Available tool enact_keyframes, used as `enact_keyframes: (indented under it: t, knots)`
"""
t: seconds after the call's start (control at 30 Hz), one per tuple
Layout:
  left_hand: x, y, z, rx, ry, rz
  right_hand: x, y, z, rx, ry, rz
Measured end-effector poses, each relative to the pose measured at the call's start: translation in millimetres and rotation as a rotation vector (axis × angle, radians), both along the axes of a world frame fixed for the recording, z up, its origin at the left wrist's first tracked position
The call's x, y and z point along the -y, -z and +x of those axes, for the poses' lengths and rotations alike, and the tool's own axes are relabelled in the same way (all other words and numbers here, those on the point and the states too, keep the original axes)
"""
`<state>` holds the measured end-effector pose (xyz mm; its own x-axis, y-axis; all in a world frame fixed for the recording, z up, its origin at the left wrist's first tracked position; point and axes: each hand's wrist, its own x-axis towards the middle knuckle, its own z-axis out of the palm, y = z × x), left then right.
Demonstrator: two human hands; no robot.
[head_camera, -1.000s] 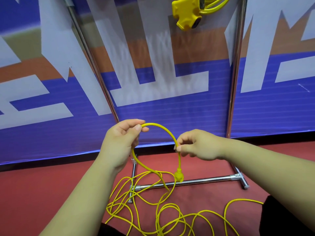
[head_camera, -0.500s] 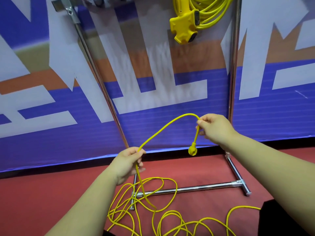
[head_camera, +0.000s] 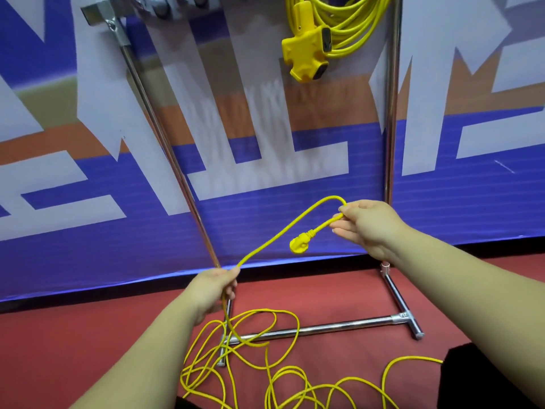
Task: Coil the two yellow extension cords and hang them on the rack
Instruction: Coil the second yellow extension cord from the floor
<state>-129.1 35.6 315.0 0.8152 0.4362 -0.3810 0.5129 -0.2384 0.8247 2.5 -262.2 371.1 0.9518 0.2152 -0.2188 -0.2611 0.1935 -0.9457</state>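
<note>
Extension cord (head_camera: 277,236) mostly lies loose on red floor (head_camera: 354,290), loops crossing rack base bar (head_camera: 324,329); other cord (head_camera: 354,25) hangs coiled on rack | right hand (head_camera: 368,225) pinches it near plug (head_camera: 300,242), left hand (head_camera: 212,287) grips it lower | risk: overlapping loops may knot or catch on the bar when pulled up

Far side: blue banner (head_camera: 59,255) with big white shapes and an orange band. Near: red floor (head_camera: 73,335), even light.
</note>
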Motion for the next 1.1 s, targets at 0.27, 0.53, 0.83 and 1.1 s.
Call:
enact_keyframes:
  t: [0.27,0.53,0.83,1.1]
  knots:
    - [40,-36,14,0.444,-0.084,-0.54,-1,-1,1,-0.083,0.053,0.154]
    - [70,-56,13,0.581,-0.251,-0.538,-30,0,-21,-0.161,-0.057,0.249]
    - [61,-61,11,0.633,-0.166,-0.536,-38,2,-35,-0.036,-0.367,-0.06]
    - [57,-76,12,0.773,-0.213,-1.052,-55,7,-50,0.008,-0.548,-0.02]
